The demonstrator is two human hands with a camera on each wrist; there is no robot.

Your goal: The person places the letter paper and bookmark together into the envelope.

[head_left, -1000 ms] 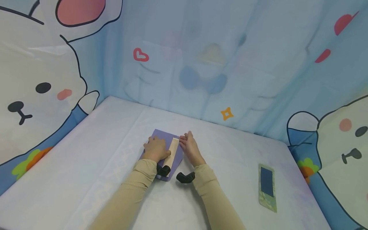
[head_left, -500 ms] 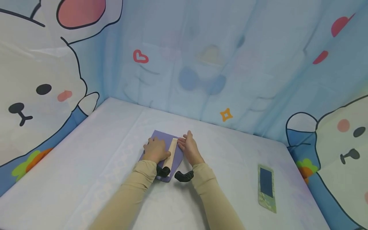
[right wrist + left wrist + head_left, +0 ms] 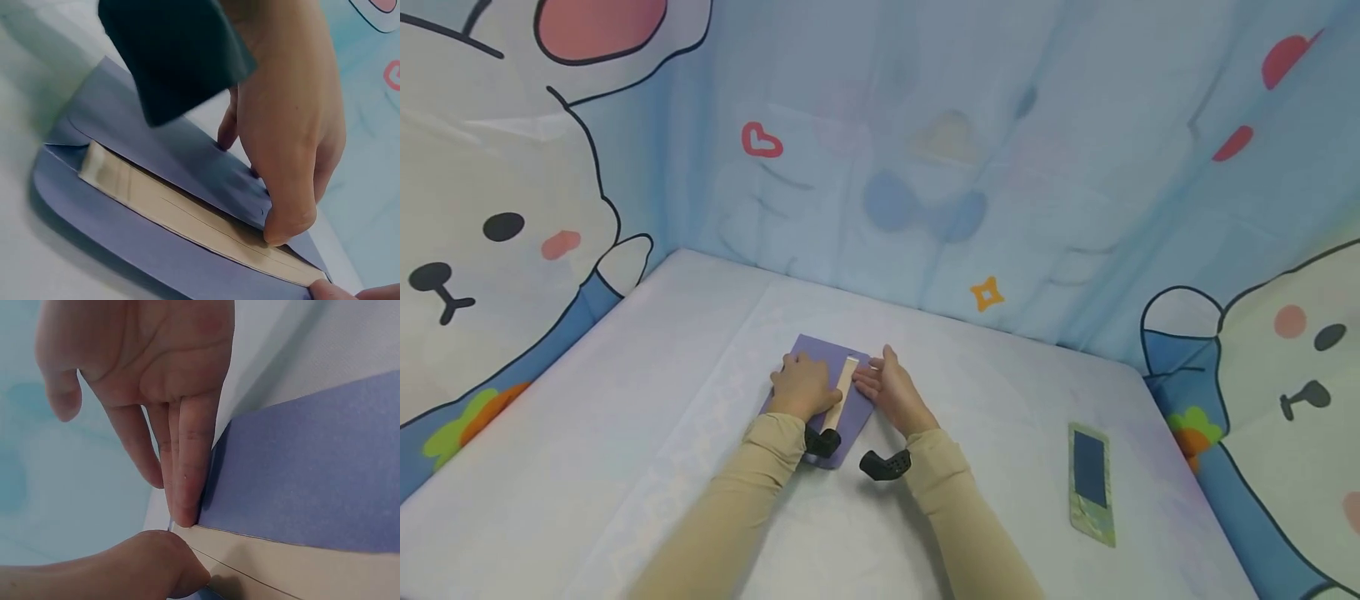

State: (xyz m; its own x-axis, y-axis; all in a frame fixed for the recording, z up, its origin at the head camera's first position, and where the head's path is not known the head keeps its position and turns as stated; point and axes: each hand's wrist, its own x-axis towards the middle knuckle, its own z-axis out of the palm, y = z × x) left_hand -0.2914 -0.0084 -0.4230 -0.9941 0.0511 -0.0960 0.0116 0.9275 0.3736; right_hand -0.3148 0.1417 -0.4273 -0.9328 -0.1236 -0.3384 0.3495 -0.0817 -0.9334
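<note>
A purple envelope-like sleeve (image 3: 820,350) lies on the white table, a cream block (image 3: 162,209) showing as a strip along its mouth. My left hand (image 3: 801,390) grips the sleeve from the left; in the right wrist view its bent fingers press the purple face, and its thumb (image 3: 290,222) touches the cream edge. The right hand (image 3: 895,393) comes from the other side, fingers straight, fingertips against the far end of the strip. The left wrist view shows that right palm (image 3: 169,381) beside a purple flap (image 3: 312,469). What the cream block is stays mostly hidden inside.
To the right lies a green packet (image 3: 1093,525) with a dark blue panel. Black wrist devices (image 3: 886,465) hang below both hands near the sleeve. A cartoon-printed curtain (image 3: 925,167) stands at the table's back edge (image 3: 917,310) and sides.
The right fingertips have shifted left against the cream strip, and less of its width shows now. My left hand keeps its place on the sleeve.
</note>
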